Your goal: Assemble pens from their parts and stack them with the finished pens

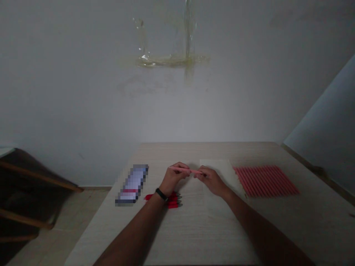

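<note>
Over the middle of the table, my left hand [172, 178] and my right hand [211, 180] hold a slim pink pen [179, 169] level between them. The fingers of my left hand close around its left half, and my right fingertips pinch its right end. What is at that right end is too small to make out. Under my left wrist lie several red pens [173, 204] with greyish tips, partly hidden by the forearm. To the right, many matching pink pens [264, 181] lie side by side in a neat row.
A pale sheet of paper [217, 207] lies flat beneath my right hand and forearm. On the left of the table [177, 236] is a blurred-out phone-like device [132, 184]. A wall [235, 107] with peeling tape stands behind, and dark wooden furniture [30, 192] at the far left.
</note>
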The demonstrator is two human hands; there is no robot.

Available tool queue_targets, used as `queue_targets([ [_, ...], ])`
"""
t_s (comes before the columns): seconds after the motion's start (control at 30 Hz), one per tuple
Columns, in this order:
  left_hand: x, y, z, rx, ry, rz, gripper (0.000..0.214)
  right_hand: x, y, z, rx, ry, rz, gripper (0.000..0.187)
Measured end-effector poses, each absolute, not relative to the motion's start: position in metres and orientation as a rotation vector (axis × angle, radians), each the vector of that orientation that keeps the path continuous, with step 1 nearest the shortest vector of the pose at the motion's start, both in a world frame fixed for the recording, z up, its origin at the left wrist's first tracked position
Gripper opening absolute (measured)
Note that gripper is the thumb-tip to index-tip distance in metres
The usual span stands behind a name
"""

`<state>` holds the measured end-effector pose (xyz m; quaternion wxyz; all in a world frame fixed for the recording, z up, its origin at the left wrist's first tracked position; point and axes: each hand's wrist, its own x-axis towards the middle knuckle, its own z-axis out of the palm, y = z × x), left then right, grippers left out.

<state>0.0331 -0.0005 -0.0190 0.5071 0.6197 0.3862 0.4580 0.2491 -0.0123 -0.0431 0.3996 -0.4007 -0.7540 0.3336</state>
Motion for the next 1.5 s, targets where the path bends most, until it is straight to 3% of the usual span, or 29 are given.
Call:
queue_targets([
  [0.53,0.017,0.005,-0.016,1.823,1.041,0.96,0.024,0.262,-0.007,-0.045,-1.043,-1.861,0.765,0.046],
  [0.7,0.022,-0.001,-0.015,2.204,1.03,0.78,0.021,0.263,-0.005,-0.048,-1.037,-1.936,0.761,0.042],
  [0.93,0.021,0.001,-0.016,2.28,1.02,0.614,0.032,0.264,-0.008,-0.042,-1.013,-2.066,0.548,0.029],
  [1.07,0.02,0.003,-0.016,2.306,1.047,0.663,0.028,0.265,-0.009,-0.041,-1.039,-2.091,0.526,0.023],
  [1.2,0.021,0.002,-0.018,2.34,1.045,0.682,0.028,0.264,-0.009,-0.042,-1.028,-2.165,0.477,0.031],
  [1.4,0.021,0.002,-0.016,2.382,1.069,0.636,0.031,0.262,-0.01,-0.042,-1.062,-2.1,0.443,0.011],
  [1.5,0.021,0.001,-0.015,2.391,1.08,0.651,0.029,0.262,-0.011,-0.041,-1.09,-2.127,0.479,0.017],
])
